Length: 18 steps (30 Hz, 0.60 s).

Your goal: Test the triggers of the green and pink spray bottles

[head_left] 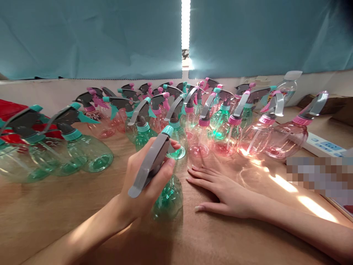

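- Left hand (143, 176): fingers (168, 165) wrapped around the grey trigger head (150, 165) of a green spray bottle (168, 198), thumb over the top near the teal nozzle tip.
- That bottle stands on the desk (82, 206), front centre, tilted slightly toward the camera, just left of the right hand.
- Right hand (217, 187): flat on the desk, palm down, fingers straight and close together, holding nothing; fingertips point left, close to the bottle but apart from it.
- Behind both hands: a crowd of pink spray bottles (286, 136) and green spray bottles (91, 151) with grey triggers, spread across the desk.
- Far right: white power strip (322, 145) lies on the desk.
- Far left: red item (11, 110), partly hidden by bottles.
- Back: teal curtain (91, 36) with a bright gap.
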Available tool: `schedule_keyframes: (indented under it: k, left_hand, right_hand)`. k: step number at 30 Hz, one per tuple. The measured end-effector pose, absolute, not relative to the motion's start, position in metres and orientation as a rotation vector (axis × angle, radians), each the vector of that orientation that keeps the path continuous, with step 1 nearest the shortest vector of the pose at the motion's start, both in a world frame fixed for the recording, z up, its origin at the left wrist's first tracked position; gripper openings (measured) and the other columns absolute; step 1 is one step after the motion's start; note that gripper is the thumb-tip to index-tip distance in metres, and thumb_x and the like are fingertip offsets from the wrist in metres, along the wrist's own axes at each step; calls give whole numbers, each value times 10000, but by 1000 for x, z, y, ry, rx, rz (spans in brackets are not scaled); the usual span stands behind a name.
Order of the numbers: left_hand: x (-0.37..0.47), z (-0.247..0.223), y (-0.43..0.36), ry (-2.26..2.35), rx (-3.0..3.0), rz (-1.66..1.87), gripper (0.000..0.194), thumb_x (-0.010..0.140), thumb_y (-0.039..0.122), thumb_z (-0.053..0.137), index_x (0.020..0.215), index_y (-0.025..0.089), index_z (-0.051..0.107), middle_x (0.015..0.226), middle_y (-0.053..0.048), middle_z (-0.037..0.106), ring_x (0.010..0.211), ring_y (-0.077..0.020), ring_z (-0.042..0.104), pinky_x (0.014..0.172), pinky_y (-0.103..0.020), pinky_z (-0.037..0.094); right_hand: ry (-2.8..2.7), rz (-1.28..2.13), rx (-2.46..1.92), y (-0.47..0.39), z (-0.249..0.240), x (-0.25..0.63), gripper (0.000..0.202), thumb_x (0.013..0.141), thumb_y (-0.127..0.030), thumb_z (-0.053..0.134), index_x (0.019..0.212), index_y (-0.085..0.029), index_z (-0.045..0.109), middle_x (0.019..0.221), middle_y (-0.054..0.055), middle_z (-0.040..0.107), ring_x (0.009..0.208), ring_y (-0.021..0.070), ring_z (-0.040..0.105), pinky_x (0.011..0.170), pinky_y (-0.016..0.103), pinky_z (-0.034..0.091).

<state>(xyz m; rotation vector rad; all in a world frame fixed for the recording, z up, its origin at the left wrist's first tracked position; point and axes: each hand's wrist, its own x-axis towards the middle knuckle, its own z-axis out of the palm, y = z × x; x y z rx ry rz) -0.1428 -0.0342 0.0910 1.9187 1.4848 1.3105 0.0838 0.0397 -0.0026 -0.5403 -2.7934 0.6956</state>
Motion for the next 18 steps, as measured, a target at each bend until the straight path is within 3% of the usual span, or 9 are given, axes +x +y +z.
schedule_keyframes:
  k: [7, 13, 18]
  left_hand:
    - [-144, 99, -34, 1486, 1962, 1282, 45, 840, 254, 558, 875, 227, 564, 593, 61, 463, 468, -115, 349, 468, -292, 316]
    - [-145, 99, -34, 1509, 1986, 1266, 131, 893, 310, 499, 806, 226, 549, 704, 6, 588, 589, -160, 516, 546, -329, 389]
    - [-146, 99, -35, 1546, 2020, 1255, 165, 902, 337, 494, 792, 228, 552, 714, -2, 618, 629, -171, 562, 539, -320, 410]
  right_hand:
    - [-2777, 701, -529, 39, -3, 85, 742, 920, -610, 550, 1515, -197, 389, 1588, 105, 327, 1474, 288, 277, 1210, 513, 213]
    - [-2774, 698, -532, 39, -4, 84, 739, 921, -610, 550, 1519, -211, 379, 1588, 100, 327, 1474, 288, 277, 1208, 516, 213]
    - [-2747, 717, -525, 40, -5, 85, 736, 911, -597, 575, 1519, -230, 382, 1585, 99, 339, 1468, 299, 288, 1205, 524, 219]
